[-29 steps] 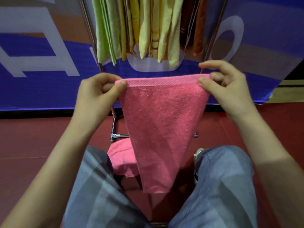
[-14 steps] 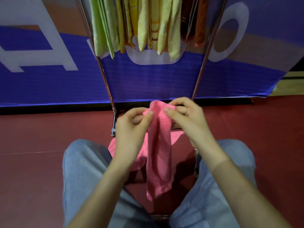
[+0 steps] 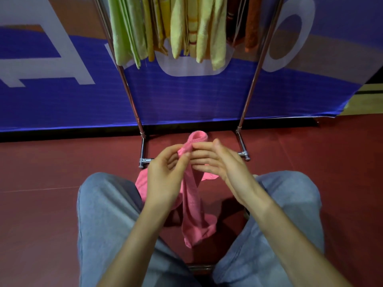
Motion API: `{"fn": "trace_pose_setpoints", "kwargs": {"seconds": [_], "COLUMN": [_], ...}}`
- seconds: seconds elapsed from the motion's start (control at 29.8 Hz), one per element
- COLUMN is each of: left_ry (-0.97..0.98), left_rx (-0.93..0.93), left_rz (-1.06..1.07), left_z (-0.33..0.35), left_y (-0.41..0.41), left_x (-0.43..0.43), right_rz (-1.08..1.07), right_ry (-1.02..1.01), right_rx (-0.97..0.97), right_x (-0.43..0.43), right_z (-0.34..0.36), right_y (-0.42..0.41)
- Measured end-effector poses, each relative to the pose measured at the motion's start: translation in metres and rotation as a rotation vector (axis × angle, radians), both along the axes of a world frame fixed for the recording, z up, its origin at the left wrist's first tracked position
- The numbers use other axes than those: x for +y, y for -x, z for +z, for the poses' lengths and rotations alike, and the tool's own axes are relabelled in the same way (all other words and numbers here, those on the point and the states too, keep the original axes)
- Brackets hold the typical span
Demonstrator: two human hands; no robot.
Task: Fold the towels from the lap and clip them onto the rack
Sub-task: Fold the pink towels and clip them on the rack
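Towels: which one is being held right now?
The pink towel dangling between the knees, its top pinched by the left hand. Green towels, yellow towels and an orange towel hang on the rack.

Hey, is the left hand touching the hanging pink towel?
Touching. The head view shows the left hand pinching the hanging pink towel near its folded top.

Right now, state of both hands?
Left hand: pinches the towel near its top.
Right hand: open, fingers straight beside the towel.
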State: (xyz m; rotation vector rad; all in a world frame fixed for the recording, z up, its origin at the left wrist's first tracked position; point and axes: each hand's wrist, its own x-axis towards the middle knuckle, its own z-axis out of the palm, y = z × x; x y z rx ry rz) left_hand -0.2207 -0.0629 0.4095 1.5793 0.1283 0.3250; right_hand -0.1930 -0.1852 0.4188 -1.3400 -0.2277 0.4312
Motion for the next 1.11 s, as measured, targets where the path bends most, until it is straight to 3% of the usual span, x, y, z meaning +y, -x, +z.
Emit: {"fn": "trace_pose_setpoints", "kwargs": {"seconds": [0.13,0.27,0.4,0.54,0.7,1.11], "left_ry": [-0.054,-0.052,0.013,-0.004,-0.312,-0.284], "left_rx": [-0.013,-0.057,-0.067,-0.001,0.111,0.046], "left_rz": [-0.094,-0.187,-0.208,-0.213,-0.423,-0.473], "left_z": [0.002,0.011,0.012,0.023,0.044,0.062], "left_y": [0.002,0.004,0.003,0.000,-0.015,-0.025], "left_x": [0.007,0.010,0.021,0.030,0.039,0.024], "right_rz": [-0.266,-0.161,-0.273,-0.200,-0.071,-0.020], "right_ry": [0.051,0.229,0.109,0.044,0.037,-0.005], "right_rx": [-0.214,-0.236,-0.255,-0.232,-0.249,-0.118], "right_x": [-0.012,-0.015,-0.016,-0.010,-0.006,-0.013], "right_z": [-0.013,-0.021,-0.010,0.003,0.014,-0.009], "right_y": [-0.006,-0.013,-0.014,-0.013,-0.011,0.006]}}
